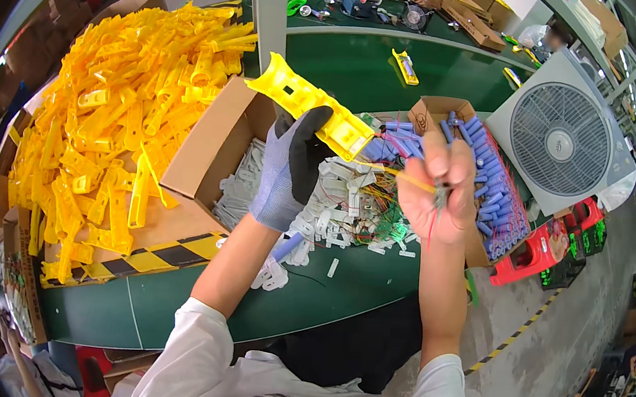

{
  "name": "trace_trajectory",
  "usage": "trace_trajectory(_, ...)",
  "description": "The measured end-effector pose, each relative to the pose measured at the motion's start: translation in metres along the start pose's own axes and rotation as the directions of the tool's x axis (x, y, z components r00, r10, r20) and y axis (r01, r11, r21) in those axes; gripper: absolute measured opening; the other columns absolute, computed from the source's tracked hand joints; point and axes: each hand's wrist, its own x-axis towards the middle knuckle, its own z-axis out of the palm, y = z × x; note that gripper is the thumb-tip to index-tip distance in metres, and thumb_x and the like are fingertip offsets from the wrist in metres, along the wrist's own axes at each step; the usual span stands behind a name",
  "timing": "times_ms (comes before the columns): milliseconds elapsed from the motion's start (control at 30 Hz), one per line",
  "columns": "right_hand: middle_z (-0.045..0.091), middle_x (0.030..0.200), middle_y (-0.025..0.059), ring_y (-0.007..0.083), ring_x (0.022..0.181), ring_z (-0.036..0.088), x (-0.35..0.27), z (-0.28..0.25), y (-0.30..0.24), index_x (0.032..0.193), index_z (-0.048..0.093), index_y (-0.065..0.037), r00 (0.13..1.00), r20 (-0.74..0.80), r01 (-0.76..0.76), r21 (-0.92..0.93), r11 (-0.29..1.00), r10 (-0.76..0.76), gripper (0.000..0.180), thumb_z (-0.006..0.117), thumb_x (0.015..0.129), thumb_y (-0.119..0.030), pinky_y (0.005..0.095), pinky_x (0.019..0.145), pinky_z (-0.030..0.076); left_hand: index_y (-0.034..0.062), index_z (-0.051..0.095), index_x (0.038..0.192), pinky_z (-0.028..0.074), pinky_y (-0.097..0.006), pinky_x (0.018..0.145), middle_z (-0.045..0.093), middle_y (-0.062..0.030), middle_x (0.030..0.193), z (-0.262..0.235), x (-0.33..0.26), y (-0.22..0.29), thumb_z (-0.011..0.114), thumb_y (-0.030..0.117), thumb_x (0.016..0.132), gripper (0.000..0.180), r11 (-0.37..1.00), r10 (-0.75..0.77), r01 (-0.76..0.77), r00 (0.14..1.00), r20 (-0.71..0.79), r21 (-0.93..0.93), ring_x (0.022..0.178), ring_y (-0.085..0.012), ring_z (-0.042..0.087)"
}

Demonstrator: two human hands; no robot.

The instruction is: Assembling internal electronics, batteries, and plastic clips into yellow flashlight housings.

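Observation:
My left hand [291, 159], in a grey glove with black palm and fingers, is closed around a long yellow plastic housing [287, 90], tilted with its hollow side showing. To its right, my bare right hand [442, 190] pinches a small dark part with thin wires [440, 198], too blurred to name exactly. A yellow wire [389, 171] stretches between the housing's right end and these fingers. Beneath both hands lie loose white plastic pieces [333, 200] and small green boards with wires [390, 227]. Blue cylindrical cells [488, 168] fill a carton right of my right hand.
A large heap of yellow housings [121, 119] covers the left side. Beside it stands a cardboard box [209, 145] of clear-white pieces. A grey box fan [560, 137] is at the right, above red stools [521, 259]. Beyond, another yellow housing [406, 66] lies on the green conveyor; a person sits opposite.

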Motion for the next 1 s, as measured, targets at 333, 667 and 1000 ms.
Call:
trace_trajectory(333,0.065,0.102,0.0134,0.0175,0.089,0.066,0.007,0.006,-0.021,0.108,0.061,0.005,0.949,-0.303,-0.211,-0.421,0.882,0.082,0.031,0.069,0.079,-0.003,0.0277,0.072,0.058,-0.0025,0.045,0.124,0.046,-0.036,0.093,0.061,-0.0175,0.107,0.002,-0.003,0.004,0.052,0.001,0.081,0.043,0.939,0.054,-0.086,0.993,0.102,0.334,0.1,-0.0261,0.061)
trace_trajectory(667,0.066,0.072,0.0022,0.0055,0.063,0.06,0.003,-0.01,-0.005,0.083,0.068,-0.001,0.819,-0.542,-0.325,-0.707,0.628,-0.187,0.017,0.072,0.083,-0.018,0.0184,0.057,0.044,0.004,0.041,0.133,0.049,-0.029,0.083,0.058,-0.0049,0.107,0.018,-0.018,-0.003,0.067,-0.004,0.075,0.064,0.844,-0.197,0.055,0.957,0.212,0.534,0.095,-0.0139,0.06)
trace_trajectory(1000,0.067,0.071,0.0044,0.0064,0.062,0.058,-0.005,-0.012,0.004,0.084,0.07,0.001,0.903,-0.389,-0.302,-0.877,0.375,-0.183,0.016,0.071,0.082,-0.015,0.0212,0.058,0.045,0.0018,0.053,0.116,0.047,-0.027,0.08,0.062,-0.0036,0.1,0.017,-0.018,-0.013,0.066,0.007,0.084,0.035,0.814,-0.081,-0.049,0.977,0.197,0.578,0.09,-0.0093,0.058)
